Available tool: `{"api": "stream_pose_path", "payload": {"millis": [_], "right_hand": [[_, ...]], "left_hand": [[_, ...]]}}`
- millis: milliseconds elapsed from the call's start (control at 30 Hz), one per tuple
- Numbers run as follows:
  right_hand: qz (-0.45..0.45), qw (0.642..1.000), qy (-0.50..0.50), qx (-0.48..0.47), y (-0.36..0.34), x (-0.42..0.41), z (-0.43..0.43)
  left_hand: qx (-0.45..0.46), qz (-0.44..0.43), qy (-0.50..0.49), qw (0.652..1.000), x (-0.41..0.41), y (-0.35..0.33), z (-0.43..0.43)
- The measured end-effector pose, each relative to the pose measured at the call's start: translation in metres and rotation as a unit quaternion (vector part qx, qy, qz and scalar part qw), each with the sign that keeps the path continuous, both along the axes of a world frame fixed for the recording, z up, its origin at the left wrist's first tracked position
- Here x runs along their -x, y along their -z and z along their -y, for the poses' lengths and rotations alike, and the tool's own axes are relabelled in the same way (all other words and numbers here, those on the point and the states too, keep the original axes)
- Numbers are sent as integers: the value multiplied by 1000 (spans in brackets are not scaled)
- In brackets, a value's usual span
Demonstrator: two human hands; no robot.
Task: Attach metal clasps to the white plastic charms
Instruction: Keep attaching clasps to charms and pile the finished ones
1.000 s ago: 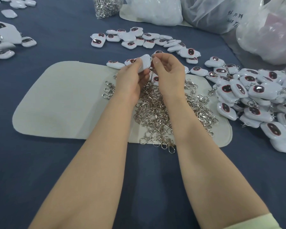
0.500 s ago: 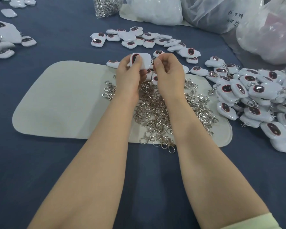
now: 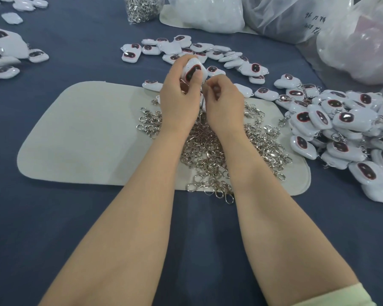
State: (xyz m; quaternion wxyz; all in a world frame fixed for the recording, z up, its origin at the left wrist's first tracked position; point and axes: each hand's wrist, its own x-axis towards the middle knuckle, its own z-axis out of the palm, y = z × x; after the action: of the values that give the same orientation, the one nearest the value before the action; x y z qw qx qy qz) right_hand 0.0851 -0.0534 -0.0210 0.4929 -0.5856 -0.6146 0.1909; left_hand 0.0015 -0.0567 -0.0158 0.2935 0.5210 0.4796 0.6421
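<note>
I am looking down on a bench (image 3: 75, 228) covered in dark blue cloth, with a pale mat (image 3: 86, 140) laid across its middle. A loose heap of metal clasps (image 3: 210, 151) lies on the right half of the mat. A few of them spill over its near edge onto the cloth.

A curved row of white charms (image 3: 186, 49) with dark oval faces lies beyond the mat. A deeper pile of charms (image 3: 345, 133) crowds the mat's right edge, some with clasps showing among them. A smaller group of charms (image 3: 2, 58) sits at far left. A clear bag of clasps (image 3: 142, 7) and several bulky plastic bags (image 3: 285, 16) close off the far side.

None of the bench's edges are in view. Open mat lies to the left of the left hand, and open blue cloth runs along the near side under both forearms. To the right and beyond, the piles stand close.

The left hand (image 3: 179, 100) is raised over the mat's far edge. Its fingers are curled round one held charm (image 3: 194, 70), and the thumb rests on the dark face. The right hand (image 3: 223, 102) is just beside it, lower and nearer to me. Its fingers are curled tight and its fingertips meet close under the charm's lower corner. I cannot tell whether that hand pinches a clasp, because its own fingers hide the spot.
</note>
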Motion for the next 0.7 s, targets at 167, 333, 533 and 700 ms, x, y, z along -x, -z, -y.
{"api": "stream_pose_path", "payload": {"millis": [167,333,533,700], "right_hand": [[-1,1000,-13,18,-6,0,1],[-18,997,-52,49,-18,-1,2],[-277,958,26,69,-27,-5,2],[-664,744,33,-68,-37,-45,-13]], "left_hand": [[9,2,-10,1000,-1,-1,-2],[55,29,-10,998,-3,1,-2],[98,105,-15,990,-3,-4,-4],[119,90,-35,988,-1,2,-7]]}}
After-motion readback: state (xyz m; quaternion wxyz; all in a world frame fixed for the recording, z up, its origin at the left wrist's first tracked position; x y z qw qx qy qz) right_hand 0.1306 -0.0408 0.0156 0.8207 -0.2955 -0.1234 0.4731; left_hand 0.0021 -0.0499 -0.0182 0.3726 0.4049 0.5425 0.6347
